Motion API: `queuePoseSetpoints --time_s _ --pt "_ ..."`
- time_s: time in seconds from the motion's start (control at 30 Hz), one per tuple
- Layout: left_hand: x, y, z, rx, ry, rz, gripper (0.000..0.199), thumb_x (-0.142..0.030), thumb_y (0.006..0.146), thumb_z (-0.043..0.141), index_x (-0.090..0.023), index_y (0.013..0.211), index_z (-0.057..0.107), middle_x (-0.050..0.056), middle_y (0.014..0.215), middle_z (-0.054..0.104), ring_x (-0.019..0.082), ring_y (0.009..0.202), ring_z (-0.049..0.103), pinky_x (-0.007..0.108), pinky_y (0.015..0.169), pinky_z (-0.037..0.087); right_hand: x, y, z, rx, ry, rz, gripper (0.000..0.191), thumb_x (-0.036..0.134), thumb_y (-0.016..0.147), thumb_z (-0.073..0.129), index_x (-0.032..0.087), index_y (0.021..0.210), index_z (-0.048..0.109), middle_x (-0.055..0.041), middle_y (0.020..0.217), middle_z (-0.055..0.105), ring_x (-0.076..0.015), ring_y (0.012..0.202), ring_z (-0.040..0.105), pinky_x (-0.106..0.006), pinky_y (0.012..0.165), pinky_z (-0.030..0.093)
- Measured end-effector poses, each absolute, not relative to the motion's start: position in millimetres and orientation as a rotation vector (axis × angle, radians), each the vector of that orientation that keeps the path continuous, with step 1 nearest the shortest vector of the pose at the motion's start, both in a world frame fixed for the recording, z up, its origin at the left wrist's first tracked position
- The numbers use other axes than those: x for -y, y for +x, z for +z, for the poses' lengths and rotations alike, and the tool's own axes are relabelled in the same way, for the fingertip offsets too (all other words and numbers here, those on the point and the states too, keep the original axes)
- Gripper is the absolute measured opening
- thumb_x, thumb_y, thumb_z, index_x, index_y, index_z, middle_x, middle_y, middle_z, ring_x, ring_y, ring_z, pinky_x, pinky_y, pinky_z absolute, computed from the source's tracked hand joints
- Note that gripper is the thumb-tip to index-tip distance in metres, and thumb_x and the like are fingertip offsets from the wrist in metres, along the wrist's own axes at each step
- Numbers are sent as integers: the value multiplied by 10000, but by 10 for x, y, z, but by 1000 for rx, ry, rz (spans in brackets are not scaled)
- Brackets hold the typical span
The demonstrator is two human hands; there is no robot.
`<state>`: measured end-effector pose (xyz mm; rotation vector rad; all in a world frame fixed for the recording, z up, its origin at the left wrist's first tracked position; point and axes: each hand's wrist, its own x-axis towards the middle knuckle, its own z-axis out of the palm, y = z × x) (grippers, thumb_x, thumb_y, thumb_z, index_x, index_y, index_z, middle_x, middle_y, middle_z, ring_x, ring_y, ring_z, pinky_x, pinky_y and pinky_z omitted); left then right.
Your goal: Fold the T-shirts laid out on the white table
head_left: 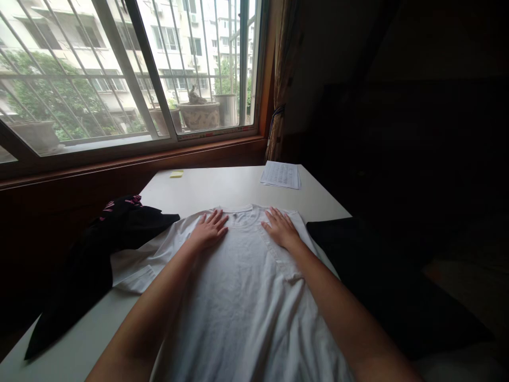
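We cannot see the lower end of the white, round-necked cloth T-shirt (238, 286), which the bottom edge cuts off; our forearms cover parts of its sides, and its sleeve on the right is hard to make out. The far right of the room is too dark for us to read, and the large black cloth (382, 281) there fades into shadow. The pink marks on the crumpled black garment (95, 260) at left are not legible to us.

The T-shirt lies face up on the white, smooth-topped table (218, 188), its collar toward the far edge. Our left hand (209, 227) and right hand (280, 225) rest palm down near its shoulders, either side of the collar, fingers spread and gripping nothing. Beyond lie a small yellow paper pad (176, 174) and some printed white sheets (280, 175). A patterned, tied-back curtain (280, 79) hangs beside the metal-framed sliding window (170, 140).

Through the glass we see a round, patterned brown pot (200, 116) holding a gnarled stump (195, 96), and a plain grey pot (228, 110) just beside it.
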<state>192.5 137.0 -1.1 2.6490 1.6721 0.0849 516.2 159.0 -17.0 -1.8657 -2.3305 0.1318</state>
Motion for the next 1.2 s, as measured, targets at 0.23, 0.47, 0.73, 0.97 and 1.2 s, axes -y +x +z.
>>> queuePoseSetpoints --time_s 0.23,0.47,0.73,0.97,1.2 --pt "-1295 1936 83 -1716 2645 238 544 -394 1033 406 -182 1533 421 138 1663 285 301 1539 251 529 1230 230 -1714 5359 -195 2371 -1833 95 686 582 1033 261 197 1598 314 -80 1692 205 -206 1555 162 -429 1260 88" --pt "-317 1055 343 -2089 2557 720 438 -361 986 470 -192 1375 581 130 1400 598 315 1331 511 473 1121 412 -1771 5407 -239 2400 -1833 87 700 591 1029 241 198 1606 288 -81 1695 190 -213 1559 147 -448 1260 90" --pt "788 11 315 -2799 1758 539 705 -630 904 452 -167 1432 514 193 1239 604 417 1138 573 532 907 500 -1798 5409 -257 2415 -1818 63 687 562 1033 237 183 1603 296 -76 1692 201 -222 1559 152 -475 1258 117" --pt "743 -24 156 -2531 1314 691 878 -717 806 533 -143 1465 451 141 1041 696 354 980 686 428 809 540 -1690 5281 -190 2374 -1770 -45 601 441 1033 327 130 1540 416 -134 1639 336 -258 1528 257 -487 1247 160" --pt "665 148 255 -2357 1449 826 541 -599 756 623 -233 1146 708 76 967 704 300 936 679 369 804 534 -1207 4551 41 2525 -1217 -65 506 345 1015 422 140 1465 530 -125 1612 391 -275 1507 310 -465 1249 202"
